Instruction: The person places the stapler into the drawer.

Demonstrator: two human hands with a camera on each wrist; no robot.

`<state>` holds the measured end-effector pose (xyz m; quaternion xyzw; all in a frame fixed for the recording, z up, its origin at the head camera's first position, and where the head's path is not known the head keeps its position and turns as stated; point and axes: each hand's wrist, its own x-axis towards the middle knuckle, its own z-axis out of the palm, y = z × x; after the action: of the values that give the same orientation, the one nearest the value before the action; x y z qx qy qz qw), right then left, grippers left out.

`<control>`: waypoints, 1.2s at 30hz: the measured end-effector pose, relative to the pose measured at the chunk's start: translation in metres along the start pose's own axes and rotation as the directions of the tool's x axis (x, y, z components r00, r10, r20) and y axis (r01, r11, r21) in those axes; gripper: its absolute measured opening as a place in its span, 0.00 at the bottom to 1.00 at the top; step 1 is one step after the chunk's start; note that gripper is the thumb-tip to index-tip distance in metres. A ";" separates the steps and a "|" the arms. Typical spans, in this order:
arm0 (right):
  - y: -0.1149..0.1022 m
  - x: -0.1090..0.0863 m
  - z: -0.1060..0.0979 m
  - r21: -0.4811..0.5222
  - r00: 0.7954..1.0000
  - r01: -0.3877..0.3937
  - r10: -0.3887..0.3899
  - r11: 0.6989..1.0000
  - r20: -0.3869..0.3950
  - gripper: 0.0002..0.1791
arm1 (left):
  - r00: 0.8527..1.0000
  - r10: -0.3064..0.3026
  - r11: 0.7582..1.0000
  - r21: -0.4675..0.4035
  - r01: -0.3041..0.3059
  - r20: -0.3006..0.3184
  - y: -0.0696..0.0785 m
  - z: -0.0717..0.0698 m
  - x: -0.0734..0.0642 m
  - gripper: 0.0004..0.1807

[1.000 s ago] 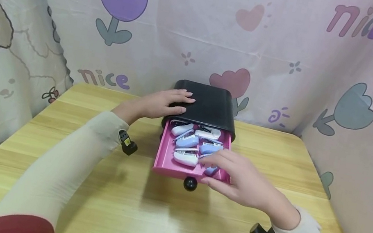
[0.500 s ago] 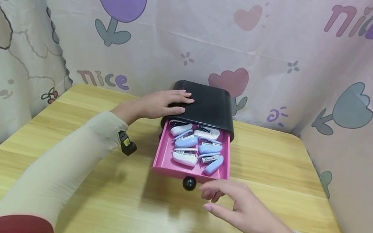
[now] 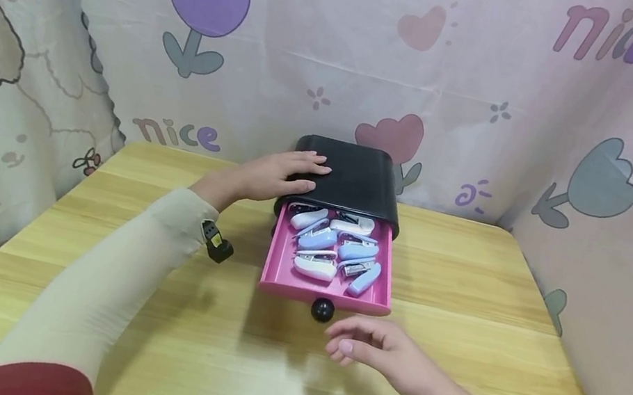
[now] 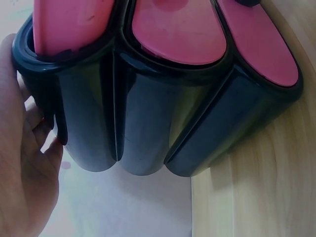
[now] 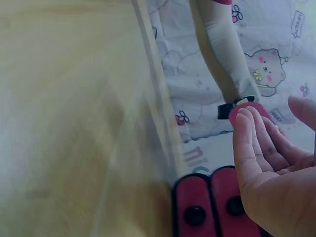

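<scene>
A black drawer cabinet [image 3: 352, 174] stands at the back of the table, its pink top drawer [image 3: 276, 279] pulled out. Several small staplers, white [image 3: 314, 268] and light blue [image 3: 364, 280], lie in that drawer. My left hand [image 3: 276, 175] rests on the cabinet's top at its left side, fingers extended. In the left wrist view the cabinet [image 4: 143, 113] shows three stacked sections with pink drawer fronts. Just in front of the drawer, right of its round black knob [image 3: 323, 310], my right hand [image 3: 390, 359] hovers with loosely bent fingers and holds nothing.
The light wooden table [image 3: 186, 358] extends around the cabinet. A patterned curtain [image 3: 295, 31] hangs behind it and along both sides. Two lower drawer knobs, one of them a black knob [image 5: 194, 216], show in the right wrist view.
My right hand has come out of the drawer, toward me and down, leaving the front right blue stapler in full view. The left hand and the drawer stay where they were.
</scene>
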<state>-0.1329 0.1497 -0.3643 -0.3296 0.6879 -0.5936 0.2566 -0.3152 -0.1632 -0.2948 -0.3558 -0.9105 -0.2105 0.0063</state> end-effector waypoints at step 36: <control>0.026 0.036 0.014 0.754 0.980 -0.175 0.036 0.634 0.197 0.21 | 1.000 -0.006 1.000 -0.012 0.006 -0.007 -0.001 0.000 0.002 0.28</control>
<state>-0.1499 0.1158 -0.3906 -0.1961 0.3658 -0.7838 0.4620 -0.3172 -0.1628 -0.2947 -0.3522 -0.9103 -0.2173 0.0067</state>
